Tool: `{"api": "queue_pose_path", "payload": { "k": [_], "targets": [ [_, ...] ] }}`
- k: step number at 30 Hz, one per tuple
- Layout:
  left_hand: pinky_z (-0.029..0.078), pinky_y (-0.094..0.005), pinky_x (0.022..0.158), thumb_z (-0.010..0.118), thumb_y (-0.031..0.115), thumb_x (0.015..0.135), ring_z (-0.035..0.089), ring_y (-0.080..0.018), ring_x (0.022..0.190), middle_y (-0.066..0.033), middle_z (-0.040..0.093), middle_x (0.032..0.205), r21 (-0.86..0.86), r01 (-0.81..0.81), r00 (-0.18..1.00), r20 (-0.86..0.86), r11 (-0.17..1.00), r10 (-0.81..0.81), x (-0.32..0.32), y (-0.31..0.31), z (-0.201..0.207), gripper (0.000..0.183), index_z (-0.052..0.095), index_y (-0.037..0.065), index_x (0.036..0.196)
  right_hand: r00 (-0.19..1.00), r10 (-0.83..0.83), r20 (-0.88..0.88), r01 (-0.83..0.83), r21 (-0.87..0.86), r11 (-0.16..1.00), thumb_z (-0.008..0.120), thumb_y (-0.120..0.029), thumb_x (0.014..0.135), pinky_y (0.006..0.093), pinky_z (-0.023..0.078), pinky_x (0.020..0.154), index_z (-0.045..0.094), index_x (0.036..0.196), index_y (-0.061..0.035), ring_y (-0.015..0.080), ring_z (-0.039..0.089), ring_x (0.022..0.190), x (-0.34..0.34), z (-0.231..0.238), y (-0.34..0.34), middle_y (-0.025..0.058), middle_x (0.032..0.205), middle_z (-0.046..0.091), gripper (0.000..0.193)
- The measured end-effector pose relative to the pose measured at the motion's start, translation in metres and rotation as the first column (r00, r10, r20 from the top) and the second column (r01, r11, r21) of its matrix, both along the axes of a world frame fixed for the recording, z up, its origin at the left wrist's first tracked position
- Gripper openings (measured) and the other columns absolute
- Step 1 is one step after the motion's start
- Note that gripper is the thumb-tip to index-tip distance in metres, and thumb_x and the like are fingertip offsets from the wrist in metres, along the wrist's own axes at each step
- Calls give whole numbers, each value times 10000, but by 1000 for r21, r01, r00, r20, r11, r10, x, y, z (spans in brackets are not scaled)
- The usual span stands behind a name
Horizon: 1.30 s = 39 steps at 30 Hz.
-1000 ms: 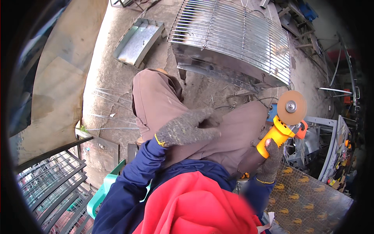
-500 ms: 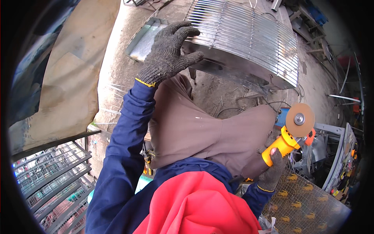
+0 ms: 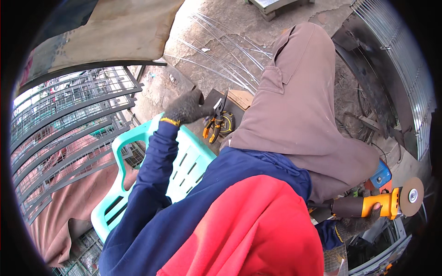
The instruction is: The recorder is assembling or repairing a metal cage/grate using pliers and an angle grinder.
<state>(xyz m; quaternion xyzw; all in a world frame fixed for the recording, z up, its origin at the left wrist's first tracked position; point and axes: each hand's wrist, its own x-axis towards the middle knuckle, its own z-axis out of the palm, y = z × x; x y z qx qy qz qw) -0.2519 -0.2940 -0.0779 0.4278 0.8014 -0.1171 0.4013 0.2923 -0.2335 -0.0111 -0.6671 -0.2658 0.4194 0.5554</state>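
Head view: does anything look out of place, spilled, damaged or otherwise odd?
Mainly the thin metal rods: they lie loose on the ground ahead of the left hand, splayed at uneven angles rather than bundled. No spill or damage stands out.

The left grip (image 3: pixel 186 108) has swung from the grate (image 3: pixel 399 48) toward the pliers (image 3: pixel 216 120).

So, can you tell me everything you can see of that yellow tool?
The angle grinder has a yellow, plastic-looking front housing, a dark rear body and a flat brown disc with a silvery hub, its face toward the camera. It points rightward at the picture's lower right, the gloved right hand around its yellow part. Whether it is running can't be told.
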Motion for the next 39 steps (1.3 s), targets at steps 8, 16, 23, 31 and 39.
{"api": "queue_pose_path", "payload": {
  "k": [8, 16, 23, 31, 39],
  "targets": [
    [486, -444, 992, 867, 321, 731, 593, -369, 1185, -235, 588, 1248, 436, -297, 948, 30, 850, 316, 89, -102, -65, 862, 426, -10, 1394, 998, -32, 60, 31, 19, 999, 696, -372, 892, 300, 502, 730, 487, 1385, 25, 157, 589, 857, 10, -7, -7, 118, 1133, 584, 667],
    [484, -401, 972, 596, 96, 815, 600, -287, 1129, -192, 574, 1266, 322, -393, 893, 358, 862, 273, 64, -91, -25, 709, 393, 7, 1489, 997, -72, 41, 68, 92, 993, 706, -315, 896, 289, 514, 638, 481, 1372, -5, 157, 605, 719, -3, -9, -3, 73, 961, 594, 611],
    [549, -308, 746, 671, 113, 878, 641, -140, 862, -92, 623, 1076, 176, -663, 519, 808, 728, 278, 84, 34, 69, 528, 523, 24, 1377, 1000, -17, -7, 18, 116, 993, 697, -275, 869, 307, 492, 823, 506, 1362, -7, 147, 587, 935, -5, -3, -6, 54, 1139, 580, 593],
    [588, -326, 816, 655, 110, 852, 686, -213, 941, -92, 644, 1152, -208, -534, 124, 940, 819, 319, 177, 154, 60, 479, 555, 22, 1311, 994, -18, -109, 28, 91, 995, 714, -189, 856, 341, 427, 1025, 423, 1454, 5, 180, 552, 1149, 2, -8, -20, 90, 1345, 540, 692],
    [585, -287, 677, 686, 157, 901, 691, -158, 760, -64, 676, 902, -227, -557, 59, 949, 799, 311, 197, 165, 45, 268, 615, 37, 1130, 987, -46, -153, 40, -43, 998, 720, -154, 878, 333, 423, 1031, 431, 1454, 1, 178, 548, 1158, 7, -12, -29, 79, 1340, 548, 663]
  ]
}}
